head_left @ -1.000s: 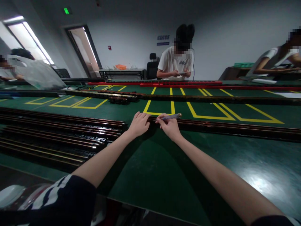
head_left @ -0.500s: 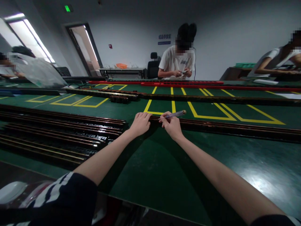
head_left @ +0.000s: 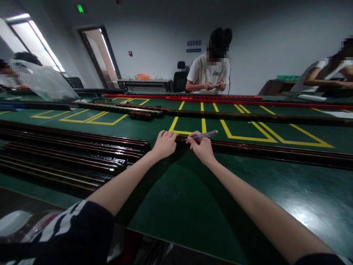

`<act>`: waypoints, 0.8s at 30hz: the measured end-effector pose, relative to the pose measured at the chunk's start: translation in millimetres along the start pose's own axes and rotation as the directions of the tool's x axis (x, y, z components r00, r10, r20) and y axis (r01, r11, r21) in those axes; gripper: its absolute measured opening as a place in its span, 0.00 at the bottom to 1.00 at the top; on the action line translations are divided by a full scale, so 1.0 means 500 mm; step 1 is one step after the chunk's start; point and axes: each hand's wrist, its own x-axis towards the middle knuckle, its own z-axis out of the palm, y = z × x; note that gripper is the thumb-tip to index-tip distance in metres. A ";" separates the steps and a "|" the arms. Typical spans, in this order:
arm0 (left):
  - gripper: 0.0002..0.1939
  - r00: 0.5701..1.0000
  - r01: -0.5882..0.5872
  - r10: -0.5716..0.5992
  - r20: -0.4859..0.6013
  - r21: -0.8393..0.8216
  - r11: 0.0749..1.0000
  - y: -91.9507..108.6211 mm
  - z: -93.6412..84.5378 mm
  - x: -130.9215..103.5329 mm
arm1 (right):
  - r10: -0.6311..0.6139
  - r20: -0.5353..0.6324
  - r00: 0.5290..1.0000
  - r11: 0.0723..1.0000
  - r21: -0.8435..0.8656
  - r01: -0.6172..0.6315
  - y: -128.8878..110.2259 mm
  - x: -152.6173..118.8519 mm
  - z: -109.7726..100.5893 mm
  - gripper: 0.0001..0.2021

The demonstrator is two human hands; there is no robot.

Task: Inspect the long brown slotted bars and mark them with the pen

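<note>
My left hand (head_left: 164, 144) lies over the left end of a long dark strip with copper-coloured edges (head_left: 264, 150), its fingers curled down onto it. Close by on the right, my right hand (head_left: 202, 147) is closed around a slim pen-like tool (head_left: 206, 135) with a see-through barrel and a brownish round end. The tool slants down to the left, and its tip meets the strip between my two hands. Fine detail at the tip is too small to make out. The strip runs off to the right across the green table (head_left: 176, 206).
Several similar dark strips (head_left: 68, 151) lie stacked at left, by my left forearm. Beyond my hands are yellow tape outlines (head_left: 248, 138), another long dark strip (head_left: 234, 116) and red strips (head_left: 215, 98). A co-worker (head_left: 208, 73) sits across the table. A plastic bag (head_left: 52, 84) stands far left.
</note>
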 end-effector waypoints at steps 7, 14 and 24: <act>0.22 1.000 0.008 -0.008 0.010 -0.026 1.000 0.003 -0.007 0.003 | -0.009 0.005 1.000 1.000 -0.001 0.009 0.000 -0.001 -0.001 0.05; 0.24 0.997 0.077 -0.078 -0.007 -0.030 0.997 -0.009 -0.015 0.004 | -0.013 -0.004 1.000 0.999 0.036 0.014 0.004 0.001 0.000 0.06; 0.23 0.997 0.074 -0.077 -0.030 -0.082 0.994 -0.010 -0.001 0.001 | 0.023 0.000 1.000 0.998 0.066 -0.023 0.003 0.002 -0.001 0.06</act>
